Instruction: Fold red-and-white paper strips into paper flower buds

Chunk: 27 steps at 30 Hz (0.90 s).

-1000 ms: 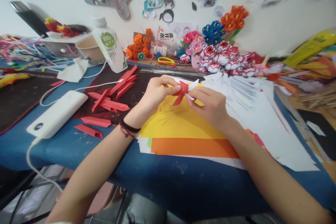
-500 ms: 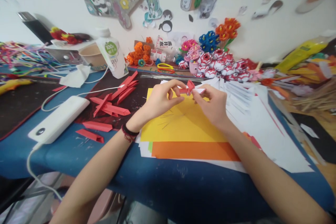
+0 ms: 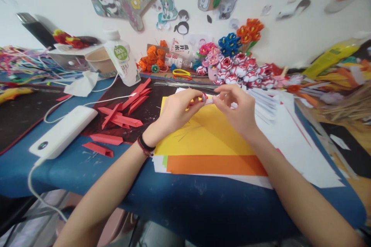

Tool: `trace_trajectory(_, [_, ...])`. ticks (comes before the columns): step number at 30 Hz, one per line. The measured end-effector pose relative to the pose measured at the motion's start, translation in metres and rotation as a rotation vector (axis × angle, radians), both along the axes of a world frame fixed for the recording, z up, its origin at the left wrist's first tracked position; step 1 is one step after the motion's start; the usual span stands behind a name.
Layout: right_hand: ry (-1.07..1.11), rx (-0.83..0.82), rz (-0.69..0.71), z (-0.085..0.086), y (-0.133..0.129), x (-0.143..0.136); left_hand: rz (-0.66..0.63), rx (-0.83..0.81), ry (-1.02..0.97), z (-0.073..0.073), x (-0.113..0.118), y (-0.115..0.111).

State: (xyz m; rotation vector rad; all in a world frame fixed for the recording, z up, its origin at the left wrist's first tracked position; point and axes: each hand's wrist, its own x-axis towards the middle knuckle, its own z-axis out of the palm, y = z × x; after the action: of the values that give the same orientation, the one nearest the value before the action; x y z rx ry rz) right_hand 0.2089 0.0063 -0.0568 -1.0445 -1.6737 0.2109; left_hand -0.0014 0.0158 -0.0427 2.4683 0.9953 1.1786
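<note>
Above the yellow sheet (image 3: 208,135), my left hand (image 3: 181,110) pinches a small folded red and white paper piece (image 3: 205,98), mostly hidden by the fingers. My right hand (image 3: 236,108) holds the white right end of that same piece between thumb and fingers. Several folded red paper strips (image 3: 124,119) lie on the dark mat (image 3: 150,108) left of my hands, and two more red strips (image 3: 98,149) rest near its front edge. Thin wires lie on the yellow sheet beside my left wrist.
A white power bank (image 3: 63,131) with a cable lies left on the blue table (image 3: 199,197). Behind stand a white bottle (image 3: 121,60) and red-white paper flowers (image 3: 240,69). Orange paper (image 3: 214,164) sits under the yellow sheet; white papers (image 3: 301,150) spread at right.
The paper piece has turned, and its red part now sits at my left fingertips. My right hand has shifted slightly right, with its index finger raised more. The whole view has moved a little.
</note>
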Motion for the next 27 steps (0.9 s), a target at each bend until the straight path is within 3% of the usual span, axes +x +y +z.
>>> trace_trajectory(13, [-0.115, 0.096, 0.105, -0.0018, -0.0025, -0.0047, 0.003, 0.019, 0.043, 0.0024, 0.0006, -0.0017])
trace_trajectory(27, [-0.564, 0.421, -0.117, -0.0044, -0.0044, -0.0033, 0.031, 0.216, 0.135, -0.0042, 0.0013, -0.0019])
